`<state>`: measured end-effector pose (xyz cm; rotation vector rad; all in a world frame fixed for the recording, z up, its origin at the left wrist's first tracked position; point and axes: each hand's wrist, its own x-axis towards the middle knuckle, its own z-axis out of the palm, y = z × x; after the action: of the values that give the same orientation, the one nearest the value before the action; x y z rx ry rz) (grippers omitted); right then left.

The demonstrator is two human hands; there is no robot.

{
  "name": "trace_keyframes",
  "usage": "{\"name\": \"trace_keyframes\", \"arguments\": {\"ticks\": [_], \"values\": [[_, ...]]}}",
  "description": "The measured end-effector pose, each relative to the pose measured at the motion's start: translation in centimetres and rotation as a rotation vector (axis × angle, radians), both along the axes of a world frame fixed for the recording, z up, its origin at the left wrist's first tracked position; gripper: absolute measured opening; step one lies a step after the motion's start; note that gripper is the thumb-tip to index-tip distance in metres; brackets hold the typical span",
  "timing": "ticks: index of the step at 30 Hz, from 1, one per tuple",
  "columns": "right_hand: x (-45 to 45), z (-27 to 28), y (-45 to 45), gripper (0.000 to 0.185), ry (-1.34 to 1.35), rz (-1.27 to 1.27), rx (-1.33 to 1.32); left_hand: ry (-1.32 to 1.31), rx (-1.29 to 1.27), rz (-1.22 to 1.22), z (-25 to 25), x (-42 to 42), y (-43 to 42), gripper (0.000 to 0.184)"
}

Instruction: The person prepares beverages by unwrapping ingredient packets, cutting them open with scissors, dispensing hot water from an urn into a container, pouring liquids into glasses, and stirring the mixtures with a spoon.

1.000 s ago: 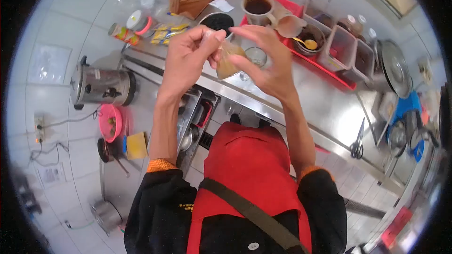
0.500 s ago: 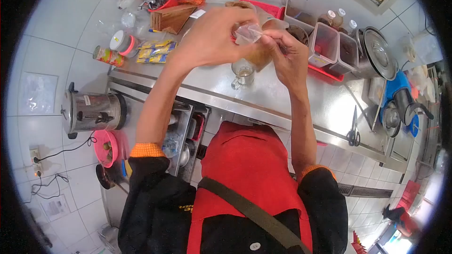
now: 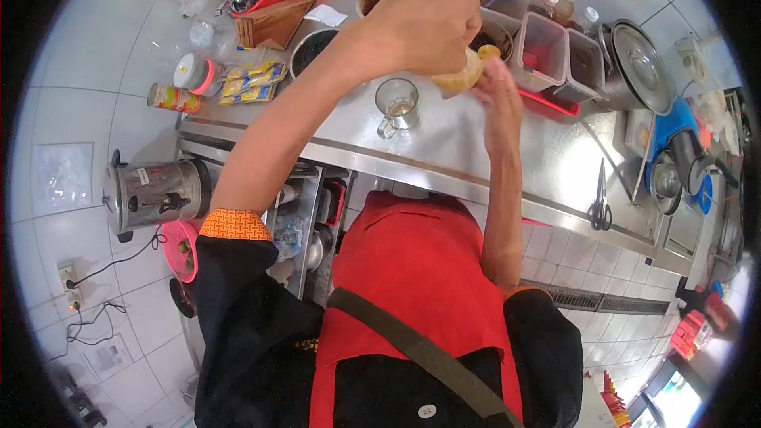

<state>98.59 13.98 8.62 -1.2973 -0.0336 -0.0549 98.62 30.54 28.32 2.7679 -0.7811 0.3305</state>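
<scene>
Two hands [image 3: 428, 24] [image 3: 501, 107] at one yellowish bag [image 3: 461, 79], one glass mug [image 3: 398, 108]

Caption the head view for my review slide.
Left hand gripping a plastic bag of yellowish contents, blurred right hand beside it, over a steel counter where a glass mug stands.

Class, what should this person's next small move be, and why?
Probably, the bare, blurred right hand should cup the yellowish, rounded plastic bag from below. The bare left hand is closed over the bag's top, hiding any seal, while the bag's lower part hangs above the shiny, flat steel counter without visible support underneath.
</scene>
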Motion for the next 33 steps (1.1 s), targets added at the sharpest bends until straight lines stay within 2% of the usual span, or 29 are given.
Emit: {"name": "trace_keyframes", "arguments": {"ticks": [2,3,7,9,17,24,33], "values": [[-0.8,-1.7,0.3,0.045,0.268,0.34,0.478,0.195,0.023,0.024,-0.5,0.3,-0.2,0.01],[-0.9,-2.8,0.7,0.045,0.271,0.362,0.552,0.2,0.028,0.017,-1.1,0.5,-0.1,0.01],[-1.3,-5.3,1.4,0.037,0.273,0.297,0.642,0.208,-0.101,0.012,-4.3,0.4,1.0,0.009],[-1.3,-5.9,1.3,0.025,0.336,0.227,0.667,0.223,-0.127,0.02,-5.4,0.3,1.6,0.009],[0.0,-8.5,-0.2,0.023,0.334,0.201,0.546,0.399,-0.371,0.134,-10.1,-0.2,4.5,0.013],[0.4,-7.4,-0.5,0.021,0.289,0.171,0.42,0.388,-0.394,0.149,-12.9,-0.6,6.3,0.013],[1.0,-6.5,-1.5,0.022,0.223,0.126,0.288,0.424,-0.459,0.191,-13.9,-0.9,7.1,0.015]]}}
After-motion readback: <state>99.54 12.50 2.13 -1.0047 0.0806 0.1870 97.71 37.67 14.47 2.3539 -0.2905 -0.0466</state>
